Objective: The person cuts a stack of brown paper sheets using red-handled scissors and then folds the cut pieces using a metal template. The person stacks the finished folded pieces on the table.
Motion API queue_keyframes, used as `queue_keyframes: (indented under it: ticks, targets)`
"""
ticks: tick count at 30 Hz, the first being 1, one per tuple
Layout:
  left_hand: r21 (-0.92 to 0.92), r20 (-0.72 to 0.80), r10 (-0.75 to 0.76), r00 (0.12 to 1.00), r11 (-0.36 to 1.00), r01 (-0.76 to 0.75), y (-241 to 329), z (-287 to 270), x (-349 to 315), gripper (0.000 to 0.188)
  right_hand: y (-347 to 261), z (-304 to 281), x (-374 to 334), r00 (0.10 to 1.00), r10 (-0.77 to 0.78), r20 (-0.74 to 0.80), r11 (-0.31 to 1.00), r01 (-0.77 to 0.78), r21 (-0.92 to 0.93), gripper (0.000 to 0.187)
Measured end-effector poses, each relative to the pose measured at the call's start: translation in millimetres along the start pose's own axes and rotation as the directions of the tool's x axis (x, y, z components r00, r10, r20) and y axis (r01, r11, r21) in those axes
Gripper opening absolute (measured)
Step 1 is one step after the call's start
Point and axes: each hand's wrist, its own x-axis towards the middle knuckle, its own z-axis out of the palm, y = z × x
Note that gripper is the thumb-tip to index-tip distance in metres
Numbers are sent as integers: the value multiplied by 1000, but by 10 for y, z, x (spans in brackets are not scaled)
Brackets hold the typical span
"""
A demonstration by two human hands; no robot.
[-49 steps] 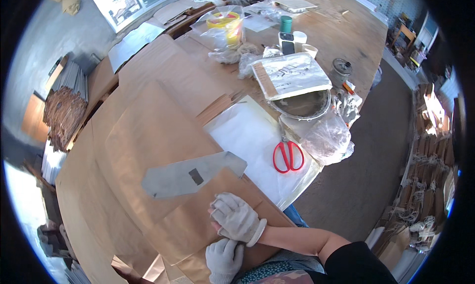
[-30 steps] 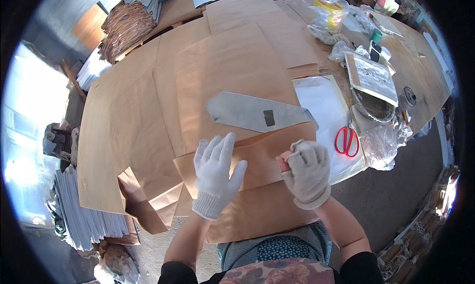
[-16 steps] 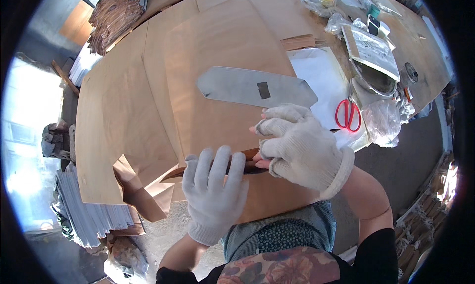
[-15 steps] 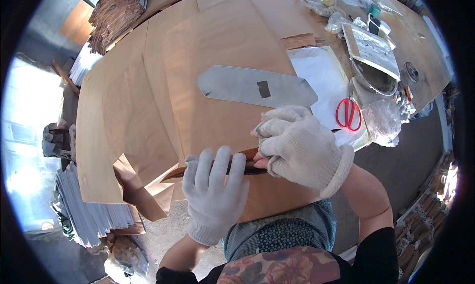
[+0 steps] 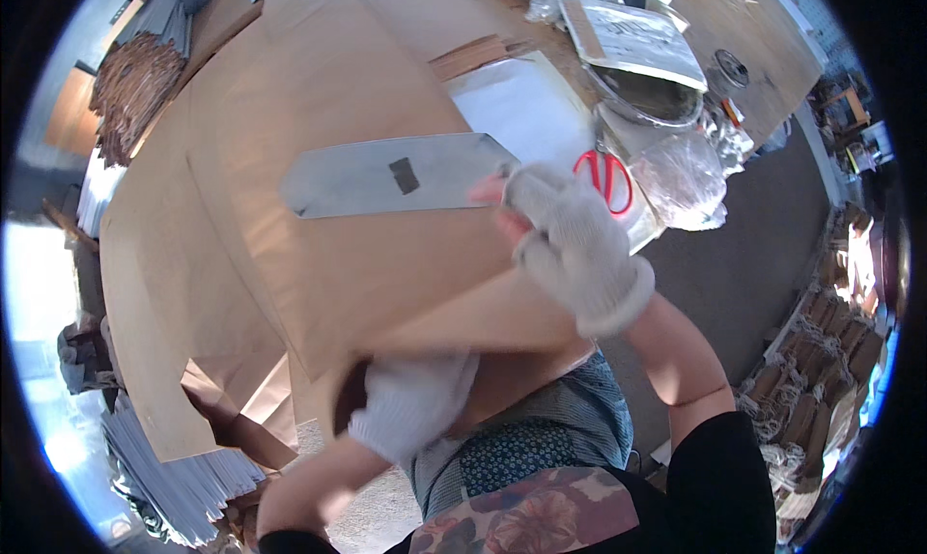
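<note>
Large sheets of brown paper (image 5: 357, 264) cover the table before me. My left hand (image 5: 415, 399), in a white knit glove, is at the near edge of the paper, below a raised, folded-over flap (image 5: 463, 312). Its fingers are hidden and smeared. My right hand (image 5: 570, 250), gloved with bare fingertips, hovers or rests by the right end of a long grey plate (image 5: 348, 179) with pointed ends and a dark patch. Motion blurs its fingers, so whether they touch the plate is unclear. Red-handled scissors (image 5: 606, 179) lie just right of that hand.
White paper (image 5: 526, 105) lies beyond my right hand. A round basin (image 5: 647, 95) with a silvery board (image 5: 632, 42) across it and a clear plastic bag (image 5: 681, 177) are at the right. Stacked sheets (image 5: 174, 472) stand lower left; bundled brown pieces (image 5: 801, 399) lie lower right.
Both hands were together over a fold at the near edge. My right hand has moved apart toward the plate, the left lower under the paper, and a broad flap has risen. The view has shifted.
</note>
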Motion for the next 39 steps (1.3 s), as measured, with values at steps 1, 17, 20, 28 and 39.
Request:
queue_keyframes:
  ticks: [1,17,20,28,39]
  targets:
    - [55,20,12,1000,998,-13,-45,-185,320,29,252,17,-111,997,21,75,990,-11,-140,26]
    - [-530,635,157,756,801,278,-1055,-243,1048,44,307,602,-1184,962,224,159,973,-211,-90,49]
    - [-734,602,1,799,395,552,-1426,-441,999,41,282,646,-1129,966,171,193,976,-139,-170,53]
    - [-326,362,-295,884,849,417,-1183,-229,1033,46,167,672,-1094,925,226,307,923,-102,-370,62]
    - [-208,141,-285,948,928,310,-1144,67,996,43,-17,802,-1444,877,23,480,902,188,-389,64]
